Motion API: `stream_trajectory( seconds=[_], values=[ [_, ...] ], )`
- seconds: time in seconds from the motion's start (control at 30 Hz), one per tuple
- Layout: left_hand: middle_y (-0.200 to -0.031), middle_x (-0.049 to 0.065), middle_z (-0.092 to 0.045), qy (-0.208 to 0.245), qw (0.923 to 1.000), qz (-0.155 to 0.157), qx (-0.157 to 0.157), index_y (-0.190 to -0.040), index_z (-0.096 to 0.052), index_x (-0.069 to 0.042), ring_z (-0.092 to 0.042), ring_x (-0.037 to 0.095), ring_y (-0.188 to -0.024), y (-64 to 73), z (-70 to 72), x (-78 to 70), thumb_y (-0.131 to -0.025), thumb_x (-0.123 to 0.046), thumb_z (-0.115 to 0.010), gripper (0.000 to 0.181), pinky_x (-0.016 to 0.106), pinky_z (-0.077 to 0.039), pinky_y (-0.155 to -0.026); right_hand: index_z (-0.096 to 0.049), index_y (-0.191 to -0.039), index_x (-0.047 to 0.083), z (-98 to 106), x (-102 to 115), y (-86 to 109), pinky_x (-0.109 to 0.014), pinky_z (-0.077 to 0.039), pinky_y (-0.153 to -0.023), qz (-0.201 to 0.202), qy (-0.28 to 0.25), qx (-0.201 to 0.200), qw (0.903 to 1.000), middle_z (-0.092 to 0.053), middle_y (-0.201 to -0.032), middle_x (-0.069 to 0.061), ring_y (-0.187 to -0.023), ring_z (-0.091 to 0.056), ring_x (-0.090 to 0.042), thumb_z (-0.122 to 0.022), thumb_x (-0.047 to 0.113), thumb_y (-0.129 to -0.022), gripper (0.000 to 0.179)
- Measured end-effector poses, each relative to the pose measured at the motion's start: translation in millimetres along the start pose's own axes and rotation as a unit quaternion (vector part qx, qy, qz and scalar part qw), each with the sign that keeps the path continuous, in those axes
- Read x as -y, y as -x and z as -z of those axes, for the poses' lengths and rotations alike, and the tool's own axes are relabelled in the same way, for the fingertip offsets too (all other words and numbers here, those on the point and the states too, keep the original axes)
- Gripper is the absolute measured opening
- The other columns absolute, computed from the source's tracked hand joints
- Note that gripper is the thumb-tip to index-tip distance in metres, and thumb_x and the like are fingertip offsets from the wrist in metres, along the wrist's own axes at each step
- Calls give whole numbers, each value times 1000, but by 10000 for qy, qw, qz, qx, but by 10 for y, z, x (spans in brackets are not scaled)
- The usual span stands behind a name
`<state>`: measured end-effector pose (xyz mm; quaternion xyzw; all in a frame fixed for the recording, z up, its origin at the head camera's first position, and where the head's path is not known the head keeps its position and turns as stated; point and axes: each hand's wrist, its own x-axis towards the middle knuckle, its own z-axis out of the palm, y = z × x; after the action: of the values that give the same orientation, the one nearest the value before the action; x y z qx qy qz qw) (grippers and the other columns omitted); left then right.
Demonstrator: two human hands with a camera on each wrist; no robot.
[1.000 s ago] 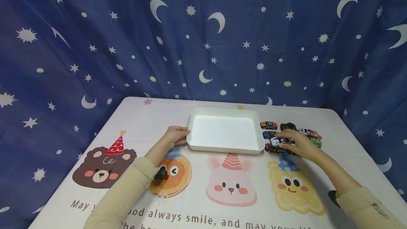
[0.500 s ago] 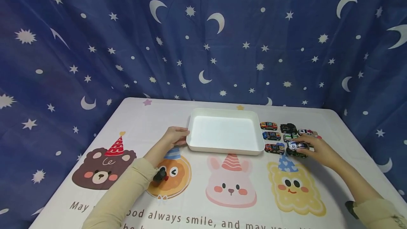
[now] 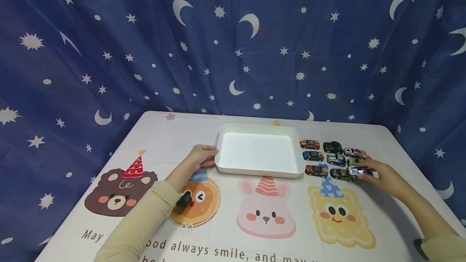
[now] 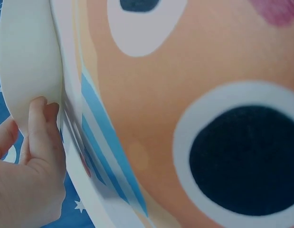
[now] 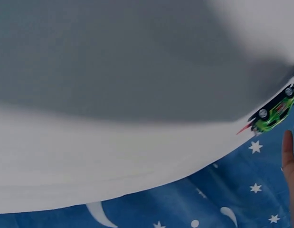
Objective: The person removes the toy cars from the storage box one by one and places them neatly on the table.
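Observation:
My left hand (image 3: 199, 155) holds the left side of a white rectangular tray (image 3: 260, 172). In the left wrist view, bent fingertips rest against the tray's outer wall (image 4: 30, 57), with the thumb by its rim. Just above the tabletop at the right, my right hand (image 3: 387, 177) pinches a white and blue toy car (image 3: 358, 171) from its right end. A green toy car (image 3: 353, 162) lies right behind the held one; the right wrist view shows a green car (image 5: 275, 111) near the fingers (image 5: 289, 152). That view barely catches the held car.
Several toy cars stand in loose rows right of the tray, among them a red-orange one (image 3: 310, 144), a black one (image 3: 333, 147), a blue one (image 3: 313, 155) and a camouflage one (image 3: 342, 174). A printed cloth (image 3: 265, 250) covers the table; a starry curtain (image 3: 233, 51) hangs behind.
My right hand has carried the white and blue toy car rightward, from over the left of the group to its right front. The left hand and the tray have stayed put.

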<state>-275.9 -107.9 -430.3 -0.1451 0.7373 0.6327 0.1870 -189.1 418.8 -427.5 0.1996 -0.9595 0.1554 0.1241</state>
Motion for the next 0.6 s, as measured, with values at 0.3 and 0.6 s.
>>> stream_trajectory(
  seconds=[0.3,0.6],
  values=[
    [-102,12,-67,37,10000,-50,40,-128,-54,4,-64,5,-66,-20,9,20,-91,-9,-62,40,19,-60,-63,-66,-103,-5,17,-107,66,-58,-50,-76,-298,9,495,9983,-66,-101,-25,-97,-57,-48,-76,4,-73,33],
    [-114,19,-64,-1,10000,-17,-15,-127,-55,3,-64,6,-67,-1,4,16,-91,-9,-61,38,20,-60,-67,-68,-99,-4,-4,-185,96,-53,-52,-75,-106,335,565,9978,-68,-96,-21,-91,-60,-42,-77,2,-70,31]
  ],
)
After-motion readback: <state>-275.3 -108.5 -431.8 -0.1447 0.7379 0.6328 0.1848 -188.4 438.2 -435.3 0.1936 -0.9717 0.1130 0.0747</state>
